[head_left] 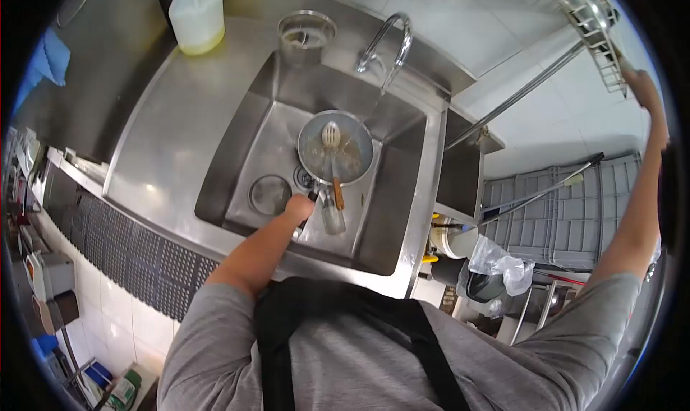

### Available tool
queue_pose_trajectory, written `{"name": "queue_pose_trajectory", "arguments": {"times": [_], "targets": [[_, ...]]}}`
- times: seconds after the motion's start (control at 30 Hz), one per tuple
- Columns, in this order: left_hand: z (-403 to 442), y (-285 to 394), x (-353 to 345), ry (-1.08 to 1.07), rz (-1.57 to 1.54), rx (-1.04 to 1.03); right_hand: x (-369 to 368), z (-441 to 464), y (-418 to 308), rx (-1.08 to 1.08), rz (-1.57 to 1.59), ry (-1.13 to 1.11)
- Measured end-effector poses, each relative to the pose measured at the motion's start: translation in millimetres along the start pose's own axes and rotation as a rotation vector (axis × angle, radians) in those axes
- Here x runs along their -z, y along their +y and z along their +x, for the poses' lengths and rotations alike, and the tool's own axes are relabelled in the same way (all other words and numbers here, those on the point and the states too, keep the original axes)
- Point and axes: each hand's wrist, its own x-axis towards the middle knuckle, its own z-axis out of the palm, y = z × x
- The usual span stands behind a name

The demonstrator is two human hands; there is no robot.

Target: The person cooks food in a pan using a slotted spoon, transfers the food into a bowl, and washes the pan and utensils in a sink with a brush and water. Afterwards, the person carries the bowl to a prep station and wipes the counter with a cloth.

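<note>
My left hand is closed round the dark handle of a frying pan in the sink. Inside the pan is cloudy water, and a slotted spoon lies there with its wooden handle over the rim. Water runs from the curved faucet into the pan. A clear glass container and a round clear dish rest on the sink bottom. Far to the upper right, my right hand is raised at a metal wire rack; its fingers are mostly hidden, so their grip is unclear.
The steel sink has a drainboard on its left. Behind it stand a metal pot and a white jug with yellow liquid. Right of the sink are grey crates, a white bucket and a plastic bag.
</note>
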Motion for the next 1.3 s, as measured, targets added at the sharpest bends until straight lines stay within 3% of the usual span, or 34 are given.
{"name": "queue_pose_trajectory", "arguments": {"times": [0.03,0.1,0.13,0.2,0.27,0.33,0.37,0.4,0.43,0.47,0.5,0.53,0.57,0.6,0.63,0.67,0.73,0.8,0.87,0.9,0.97,1.03,1.1,1.17,1.23,1.3], "targets": [[12.4,-11.0,-15.9,-0.067,0.052,0.019,-1.9,-18.3,10.3,0.009,0.020,0.041],[18.9,-9.4,-23.5,-0.198,0.203,-0.141,-0.2,-63.5,29.6,0.015,0.102,0.109],[25.0,1.4,-30.5,-0.260,-0.068,0.064,1.2,-90.1,40.6,0.003,0.163,0.132],[30.6,23.5,-47.7,-0.319,-0.345,0.269,-2.1,-150.2,60.4,-0.039,0.323,0.156],[40.9,47.4,-57.1,-0.306,-0.548,0.368,-19.2,-217.5,73.2,-0.126,0.552,0.138],[53.7,64.3,-82.1,-0.237,-0.552,0.421,-56.1,-290.8,64.4,-0.240,0.848,0.033],[56.6,66.8,-87.4,-0.239,-0.560,0.442,-91.5,-331.3,62.3,-0.356,1.138,-0.027],[59.4,69.3,-92.7,-0.241,-0.567,0.463,-98.3,-370.0,5.5,-0.281,1.194,-0.116],[62.5,71.6,-98.7,-0.242,-0.575,0.484,-94.4,-397.8,-66.4,-0.445,1.159,-0.163],[65.3,71.2,-107.2,-0.250,-0.859,0.580,-113.8,-419.3,-97.6,-0.479,1.281,-0.214],[68.5,69.7,-110.8,-0.247,-1.144,0.674,-135.5,-431.1,-117.9,-0.428,1.372,-0.427],[68.6,65.7,-109.1,-0.243,-1.145,0.681,-141.4,-437.4,-160.5,-0.481,1.454,-0.560],[64.4,59.1,-104.2,-0.134,-0.665,0.513,-158.1,-435.8,-195.1,-0.423,1.455,-0.719],[55.7,56.1,-85.8,-0.088,-0.427,0.416,-175.8,-428.0,-225.4,-0.287,1.372,-0.862],[45.9,54.1,-65.6,-0.027,-0.178,0.340,-205.9,-420.6,-249.8,0.133,1.241,-0.767],[22.0,60.4,-21.8,-0.012,-0.173,0.333,-235.3,-415.5,-280.6,0.398,1.050,-0.561],[8.3,52.0,33.1,0.022,-0.151,0.321,-232.2,-394.6,-351.6,0.273,0.742,-1.018],[6.5,28.7,59.6,0.048,0.038,0.183,-287.8,-408.9,-408.5,0.470,0.613,-1.004],[5.2,16.4,81.1,0.009,0.044,0.216,-319.2,-413.0,-449.0,0.681,0.432,-1.085],[8.0,9.1,90.9,-0.027,0.041,0.242,-351.7,-403.7,-461.3,0.679,0.443,-1.086],[25.3,-15.2,81.7,-0.071,0.104,0.238,-389.0,-378.9,-473.2,0.243,0.317,-1.115],[29.7,-21.3,83.2,-0.077,0.084,0.204,-358.5,-376.6,-479.2,0.266,0.381,-1.079],[32.1,-18.7,99.0,-0.086,0.087,0.240,-318.4,-387.3,-488.4,0.741,0.349,-1.121],[30.2,-14.1,108.2,-0.283,0.053,0.228,-339.5,-374.7,-492.3,0.690,0.249,-1.129],[32.4,-13.8,109.1,-0.229,0.027,0.255,-355.1,-358.5,-499.7,0.339,0.352,-1.171],[46.0,-33.7,94.8,-0.129,0.101,0.207,-357.3,-381.0,-500.1,0.450,0.316,-1.059]]}}
